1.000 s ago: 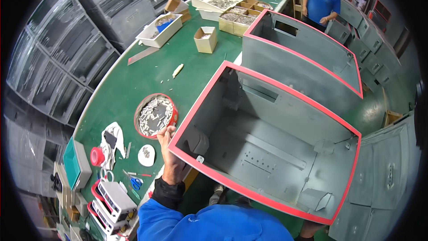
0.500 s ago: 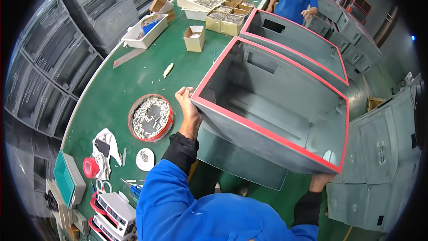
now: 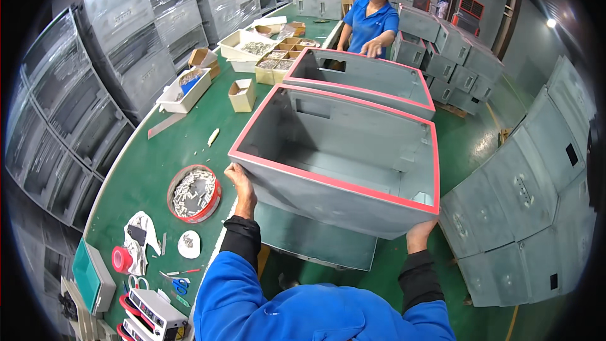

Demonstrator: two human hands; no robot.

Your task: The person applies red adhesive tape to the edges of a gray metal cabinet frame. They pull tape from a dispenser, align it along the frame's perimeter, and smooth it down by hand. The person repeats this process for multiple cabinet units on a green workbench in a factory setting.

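Note:
A large open-topped grey metal box [image 3: 328, 196] with red tape along its rim is held between my two hands. My left hand [image 3: 243, 191] grips its near left corner, fingers curled against the side. At the near right corner, my right hand [image 3: 420, 235] is closed around the lower edge; its fingers are partly hidden beneath the box. A second red-rimmed grey box [image 3: 385, 102] sits just behind. Under the held box, a flat grey-green panel [image 3: 315, 233] juts out past the table's side.
A co-worker [image 3: 369, 25] in blue stands behind the second box. On the green table [image 3: 132, 183] are a red tub [image 3: 211, 205] of small pale cylinders, scissors [image 3: 180, 284], red tape [image 3: 123, 259] and parts trays [image 3: 189, 98]. Grey boxes [image 3: 448, 63] and panels [image 3: 505, 221] stand right.
My view has tilted up and shifted, so the held box appears farther left and more level. Both hands still grip it. The co-worker's hand now reaches over the second box.

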